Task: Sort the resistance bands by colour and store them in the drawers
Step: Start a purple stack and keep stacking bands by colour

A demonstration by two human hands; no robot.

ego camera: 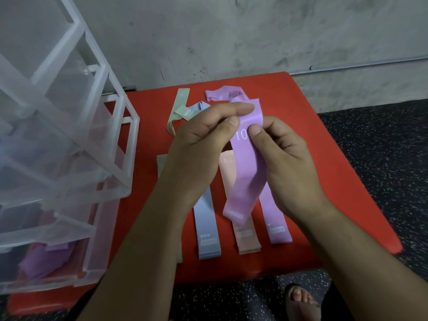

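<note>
both hands hold the held purple band (245, 177) up in the middle of the frame, above the red surface (335, 181). the left hand (201, 144) pinches the strip's upper end between the thumb and a curled forefinger. the right hand (287, 158) grips it just below, with the thumb pressed on the front beside a white "10" and the other fingers curled behind. the strip hangs down and a little to the left, its lower end over the peach band (246, 239).

three bands lie flat and lengthwise, side by side, in the lower middle: the blue band (207, 230), the peach band and, furthest right, the flat purple band (276, 225), partly hidden by the right wrist. a green strip (161, 165) shows just left of the left forearm, mostly covered by it.

in the upper middle, near the grey wall (254, 31), lie the crumpled purple band (222, 93), a green band (181, 98) and a folded blue band (196, 110), loosely bunched together.

the clear drawer unit (111, 140) fills the left side of the frame, standing on the red surface. its lowest drawer, at the lower left, holds the stored purple band (44, 258), seen blurred through the plastic.

a bare foot (301, 300) rests on the dark speckled floor (382, 158) at the bottom right.
</note>
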